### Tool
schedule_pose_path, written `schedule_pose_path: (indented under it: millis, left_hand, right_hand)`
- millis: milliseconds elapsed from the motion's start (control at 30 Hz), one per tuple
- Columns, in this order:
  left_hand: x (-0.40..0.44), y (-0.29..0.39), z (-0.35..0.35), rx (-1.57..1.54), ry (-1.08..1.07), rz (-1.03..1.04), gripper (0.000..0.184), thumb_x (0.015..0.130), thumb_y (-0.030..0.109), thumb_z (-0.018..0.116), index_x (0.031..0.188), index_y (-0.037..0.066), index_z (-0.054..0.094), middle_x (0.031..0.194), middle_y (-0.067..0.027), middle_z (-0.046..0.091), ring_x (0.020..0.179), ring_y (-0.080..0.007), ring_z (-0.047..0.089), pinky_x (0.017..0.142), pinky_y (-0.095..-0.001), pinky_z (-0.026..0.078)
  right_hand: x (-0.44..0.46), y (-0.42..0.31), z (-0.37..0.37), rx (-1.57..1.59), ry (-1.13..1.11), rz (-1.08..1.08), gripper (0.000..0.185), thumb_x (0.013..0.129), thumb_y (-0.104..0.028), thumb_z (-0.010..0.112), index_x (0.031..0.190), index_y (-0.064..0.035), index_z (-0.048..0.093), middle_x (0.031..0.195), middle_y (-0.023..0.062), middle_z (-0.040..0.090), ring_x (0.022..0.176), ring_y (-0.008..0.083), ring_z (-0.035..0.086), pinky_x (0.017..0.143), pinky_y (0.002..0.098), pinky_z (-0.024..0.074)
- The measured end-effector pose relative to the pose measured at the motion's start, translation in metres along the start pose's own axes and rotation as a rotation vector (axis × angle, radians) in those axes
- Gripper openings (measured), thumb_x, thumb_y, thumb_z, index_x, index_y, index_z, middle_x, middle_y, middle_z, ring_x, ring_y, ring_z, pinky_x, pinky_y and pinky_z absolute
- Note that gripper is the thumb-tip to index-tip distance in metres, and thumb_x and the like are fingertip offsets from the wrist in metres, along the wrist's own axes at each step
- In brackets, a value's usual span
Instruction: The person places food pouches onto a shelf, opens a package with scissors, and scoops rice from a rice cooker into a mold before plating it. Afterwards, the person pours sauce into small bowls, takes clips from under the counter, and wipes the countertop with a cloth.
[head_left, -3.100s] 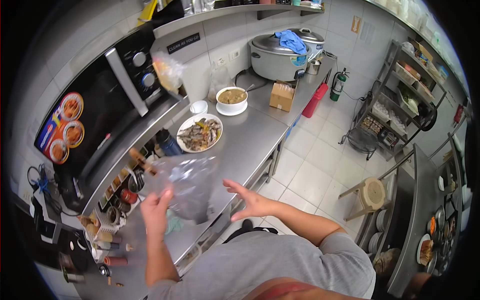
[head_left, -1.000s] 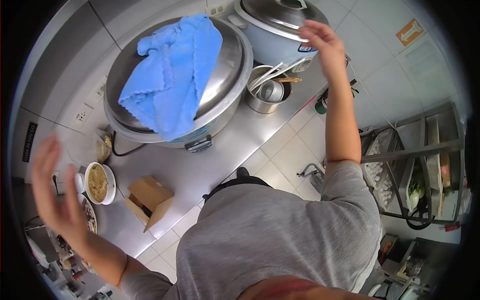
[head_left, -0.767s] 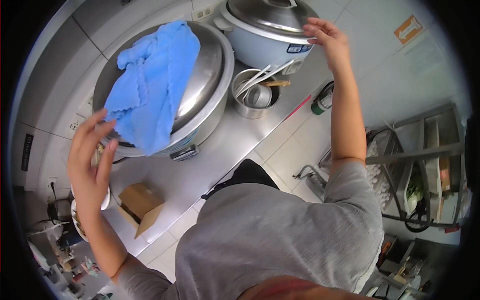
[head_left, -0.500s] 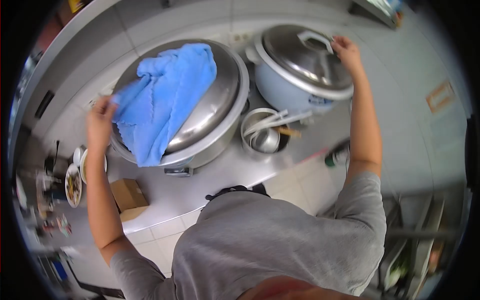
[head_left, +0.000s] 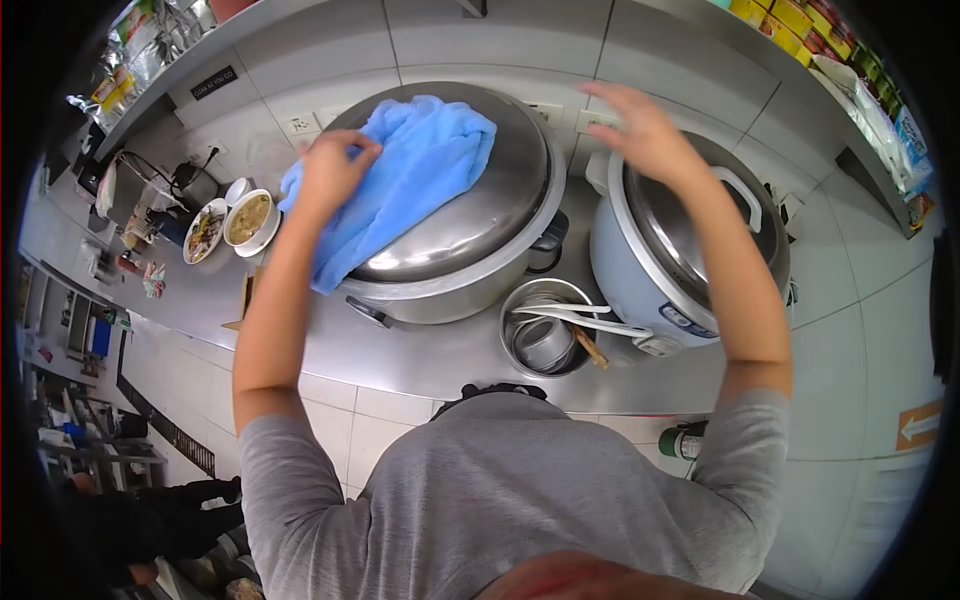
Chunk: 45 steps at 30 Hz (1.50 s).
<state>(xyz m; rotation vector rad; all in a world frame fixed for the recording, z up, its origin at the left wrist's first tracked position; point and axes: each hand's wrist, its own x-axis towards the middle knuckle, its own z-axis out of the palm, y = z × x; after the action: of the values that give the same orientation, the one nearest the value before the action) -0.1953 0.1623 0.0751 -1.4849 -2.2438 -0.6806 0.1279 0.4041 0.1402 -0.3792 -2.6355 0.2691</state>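
A blue cloth (head_left: 425,165) is draped over the domed metal lid of the large rice cooker (head_left: 450,295). My left hand (head_left: 338,172) is on the cloth's left part, its fingers curled and pinched on the fabric; some fingertips are hidden. Beside it on the right stands a second, light blue cooker (head_left: 625,250), its lid (head_left: 690,230) on and its white handle upward. My right hand (head_left: 645,140) is open and empty above this cooker's back left rim, fingers spread. Between the cookers' fronts, a metal pot (head_left: 515,345) holds white-handled utensils and a small metal cup.
Left on the steel counter (head_left: 400,360) are a soup bowl (head_left: 250,218), a plate of food (head_left: 206,232) and a partly hidden cardboard box (head_left: 246,298). Shelves with packets hang above both sides. A green extinguisher (head_left: 682,442) stands below the counter. Another person's dark-clothed legs (head_left: 185,510) show lower left.
The view has turned from the food toward the cookers. The plastic bag is no longer in my left hand, which has come onto the cloth. My right hand has left the smaller cooker's lid handle and opened.
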Motion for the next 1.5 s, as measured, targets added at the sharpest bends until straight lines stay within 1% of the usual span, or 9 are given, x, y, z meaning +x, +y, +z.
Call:
schedule_pose_path:
  millis: [200, 400, 567, 700, 867, 1067, 1200, 1300, 1500]
  left_hand:
    - [-0.058, 0.145, -0.127, -0.938, -0.120, 0.243, 0.011, 0.096, 0.011, 0.049, 0.092, 0.001, 0.050, 0.083, -0.0073, 0.056, 0.079, -0.0179, 0.054, 0.076, -0.0289, 0.044]
    - [-0.106, 0.086, -0.225, -0.438, 0.973, 0.468, 0.022, 0.100, 0.017, 0.044, 0.095, -0.004, 0.046, 0.067, -0.0174, 0.052, 0.055, -0.0130, 0.043, 0.050, -0.0230, 0.035]
    - [-0.122, 0.005, -0.295, 0.110, 1.093, 0.242, 0.024, 0.100, 0.016, 0.047, 0.099, -0.008, 0.052, 0.069, -0.0125, 0.057, 0.056, -0.0141, 0.051, 0.051, -0.0235, 0.042]
    - [-0.095, -0.027, -0.285, 0.305, 1.075, -0.058, 0.018, 0.100, 0.014, 0.048, 0.103, -0.003, 0.053, 0.078, -0.0097, 0.061, 0.070, -0.0135, 0.058, 0.066, -0.0220, 0.048]
    - [-0.066, 0.090, -0.202, -0.776, 0.695, 0.212, 0.010, 0.100, 0.010, 0.043, 0.106, 0.002, 0.046, 0.073, -0.0144, 0.056, 0.064, -0.0139, 0.054, 0.060, -0.0223, 0.045]
    - [-0.044, 0.066, -0.233, -0.326, 0.739, 0.922, 0.005, 0.094, 0.002, 0.048, 0.096, -0.003, 0.050, 0.078, -0.0240, 0.063, 0.062, -0.0200, 0.060, 0.053, -0.0243, 0.045]
    - [-0.053, -0.026, -0.288, 0.370, 1.178, 0.194, 0.024, 0.100, 0.014, 0.042, 0.100, 0.001, 0.062, 0.076, -0.0178, 0.064, 0.063, -0.0207, 0.060, 0.055, -0.0276, 0.045]
    - [-0.035, -0.078, -0.279, 0.456, 0.817, -0.336, 0.025, 0.099, 0.018, 0.042, 0.111, 0.010, 0.063, 0.096, -0.0099, 0.068, 0.086, -0.0175, 0.063, 0.076, -0.0304, 0.048]
    - [0.057, -0.166, -0.104, 0.160, 0.332, -0.370, 0.029, 0.092, 0.015, 0.048, 0.121, 0.015, 0.056, 0.112, -0.0196, 0.064, 0.102, -0.0378, 0.062, 0.086, -0.0437, 0.049]
  right_hand:
    - [0.050, -0.124, 0.008, 0.784, -0.469, -0.525, 0.060, 0.074, -0.024, 0.076, 0.129, -0.0098, 0.055, 0.123, 0.0127, 0.059, 0.117, 0.0252, 0.053, 0.100, 0.0366, 0.0408]
    - [-0.015, -0.141, 0.041, 0.835, -1.248, -0.453, 0.053, 0.072, -0.024, 0.082, 0.114, 0.0005, 0.060, 0.100, 0.0116, 0.065, 0.094, 0.0202, 0.061, 0.083, 0.0321, 0.0479]
    - [-0.024, -0.104, 0.003, 0.833, -1.435, -0.246, 0.052, 0.071, -0.019, 0.083, 0.114, -0.0006, 0.062, 0.096, 0.0118, 0.069, 0.089, 0.0173, 0.064, 0.081, 0.0320, 0.0508]
    - [-0.028, -0.076, -0.045, 0.911, -0.795, -0.440, 0.059, 0.069, -0.020, 0.085, 0.120, -0.0020, 0.059, 0.101, 0.0126, 0.068, 0.097, 0.0220, 0.064, 0.088, 0.0369, 0.0496]
    - [0.009, -0.142, -0.018, 0.996, -0.334, -0.574, 0.080, 0.070, -0.036, 0.082, 0.131, 0.0023, 0.048, 0.131, 0.0221, 0.051, 0.124, 0.0281, 0.050, 0.104, 0.0411, 0.0391]
    - [-0.003, -0.164, 0.041, 0.464, -1.256, -0.294, 0.065, 0.072, -0.045, 0.079, 0.107, 0.0072, 0.062, 0.092, 0.0192, 0.066, 0.084, 0.0285, 0.063, 0.072, 0.0364, 0.0513]
    - [-0.023, -0.074, 0.023, 0.540, -1.272, -0.157, 0.050, 0.077, -0.036, 0.078, 0.099, 0.0073, 0.065, 0.087, 0.0175, 0.068, 0.081, 0.0211, 0.064, 0.071, 0.0356, 0.0512]
    - [-0.012, -0.014, -0.019, 0.753, -0.722, 0.374, 0.032, 0.075, -0.015, 0.078, 0.102, -0.0010, 0.068, 0.093, 0.0080, 0.071, 0.082, 0.0159, 0.064, 0.078, 0.0315, 0.0518]
    - [0.087, 0.101, 0.025, 0.104, 0.062, 0.389, 0.052, 0.081, -0.027, 0.072, 0.124, -0.0035, 0.056, 0.118, 0.0146, 0.062, 0.108, 0.0259, 0.059, 0.095, 0.0355, 0.0449]
